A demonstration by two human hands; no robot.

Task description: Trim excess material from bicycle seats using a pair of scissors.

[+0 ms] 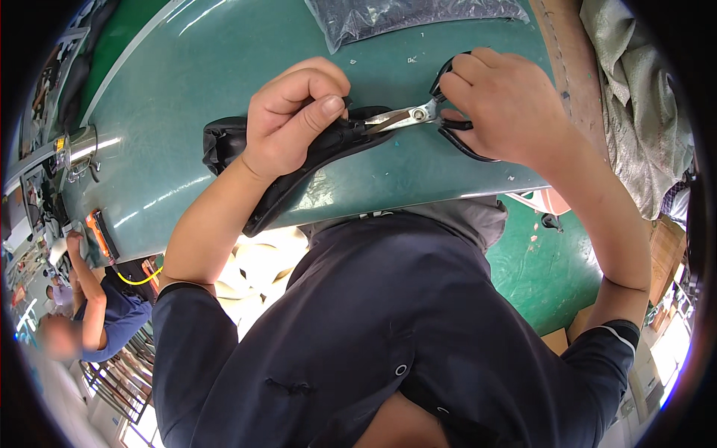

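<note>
My right hand point(508, 104) grips a pair of scissors point(418, 114) by its black handles. The blades are parted and point left, at the edge of a black, leather-like piece point(299, 175) on the green table. My left hand point(299, 116) is closed over this piece, thumb and forefinger pinched on a small dark bit of it. Part of the piece lies hidden behind my left hand and forearm. One end sticks out to the left of my wrist, and another hangs toward the table's near edge.
A clear plastic bag with dark contents point(414, 19) lies at the table's far side. Small scraps dot the green tabletop point(172, 149). An orange and black tool point(102, 235) with a yellow hose is at the left. Grey woven sacking point(642, 97) hangs at the right. A co-worker point(112, 317) is at the lower left.
</note>
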